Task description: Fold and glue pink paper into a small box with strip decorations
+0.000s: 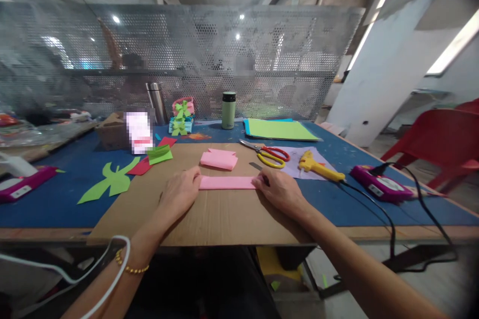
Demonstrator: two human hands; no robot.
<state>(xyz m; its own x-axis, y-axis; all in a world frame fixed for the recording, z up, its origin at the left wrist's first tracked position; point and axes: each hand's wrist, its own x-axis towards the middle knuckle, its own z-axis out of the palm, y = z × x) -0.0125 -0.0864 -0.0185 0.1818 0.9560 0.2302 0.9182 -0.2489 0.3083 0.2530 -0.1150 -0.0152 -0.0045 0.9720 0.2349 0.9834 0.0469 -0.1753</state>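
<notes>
A long pink paper strip (227, 183) lies flat on a brown cardboard sheet (209, 214). My left hand (180, 191) pinches its left end with fingers curled. My right hand (280, 190) pinches its right end the same way. Just beyond the strip sits a folded pink paper piece (219, 159).
Yellow-and-red scissors (267, 154) and a yellow glue gun (318, 165) lie to the right, its black cable trailing off the table edge. Green paper cutouts (112, 182), a green flask (228, 110), a steel bottle (156, 103), green paper sheets (279, 129) and purple devices (377, 183) ring the blue table (56, 199). A red chair (445, 144) stands at right.
</notes>
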